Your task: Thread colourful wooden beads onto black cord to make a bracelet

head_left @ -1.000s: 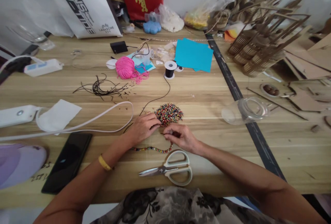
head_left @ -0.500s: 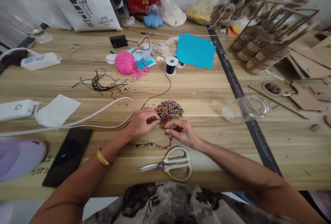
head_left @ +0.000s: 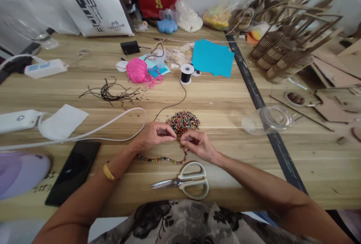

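The strand of beads [head_left: 162,159] lies on the bench [head_left: 225,105] on the near side of the bead pile [head_left: 184,122], its long axis running left to right in a shallow sag, with the right end curving up, away from the person, to the right hand [head_left: 197,144] and the left end reaching under the left wrist. The right hand's grip is pinched on the strand's cord end, which points left toward the left hand [head_left: 165,134]; the left hand's thumb and fingertips come together just beside it, though whether they grasp a bead I cannot tell.
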The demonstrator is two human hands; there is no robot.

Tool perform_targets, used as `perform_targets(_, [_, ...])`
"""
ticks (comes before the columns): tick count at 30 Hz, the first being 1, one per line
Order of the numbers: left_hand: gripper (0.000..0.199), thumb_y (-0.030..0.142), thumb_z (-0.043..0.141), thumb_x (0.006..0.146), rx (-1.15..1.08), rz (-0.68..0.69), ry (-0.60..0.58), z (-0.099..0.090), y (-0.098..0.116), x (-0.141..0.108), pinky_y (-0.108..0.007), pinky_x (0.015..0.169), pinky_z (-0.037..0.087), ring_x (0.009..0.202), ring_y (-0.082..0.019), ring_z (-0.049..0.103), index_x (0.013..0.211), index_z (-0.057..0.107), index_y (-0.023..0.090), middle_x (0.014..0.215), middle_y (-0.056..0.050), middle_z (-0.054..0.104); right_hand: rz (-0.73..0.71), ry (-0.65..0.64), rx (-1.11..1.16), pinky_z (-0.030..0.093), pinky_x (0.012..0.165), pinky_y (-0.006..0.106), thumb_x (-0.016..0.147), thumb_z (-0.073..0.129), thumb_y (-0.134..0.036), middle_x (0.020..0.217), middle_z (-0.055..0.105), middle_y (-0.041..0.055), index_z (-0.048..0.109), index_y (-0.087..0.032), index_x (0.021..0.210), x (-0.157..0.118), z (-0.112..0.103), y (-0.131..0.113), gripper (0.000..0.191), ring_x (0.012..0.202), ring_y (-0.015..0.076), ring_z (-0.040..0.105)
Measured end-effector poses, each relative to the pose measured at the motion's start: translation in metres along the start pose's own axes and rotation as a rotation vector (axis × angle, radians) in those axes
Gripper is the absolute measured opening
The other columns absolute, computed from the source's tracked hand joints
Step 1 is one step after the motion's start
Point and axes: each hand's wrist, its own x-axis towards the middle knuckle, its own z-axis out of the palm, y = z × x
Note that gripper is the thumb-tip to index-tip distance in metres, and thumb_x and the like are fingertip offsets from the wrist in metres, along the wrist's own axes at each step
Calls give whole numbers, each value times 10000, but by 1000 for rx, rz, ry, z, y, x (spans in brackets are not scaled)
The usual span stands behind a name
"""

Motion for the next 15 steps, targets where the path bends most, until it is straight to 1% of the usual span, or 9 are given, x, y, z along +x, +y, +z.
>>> perform_targets(4, [166,243,724,703,-20,-9,-33,-1,-1,1,-223,684,496,717,-129,639,781,696,99,780,-66,702,2,-3,-10,443,489,198,843,623,-400,611,545,-17,585,-144,791,0,0,-1,263,496,82,519])
perform_targets(9, [166,230,726,701,-20,-12,-40,2,-4,2,-211,671,498,697,-119,639,787,692,91,771,-66,702,-18,-11,-71,428,494,189,846,614,-344,630,550,-11,589,-136,790,0,-1,-1,217,523,82,520])
perform_targets(15, [185,245,724,706,-40,-14,-50,4,-4,2,-225,668,504,695,-127,644,788,681,86,771,-71,701,-36,-22,-124,379,485,184,823,606,-260,585,526,-20,592,-129,762,-1,0,-5,146,512,79,473])
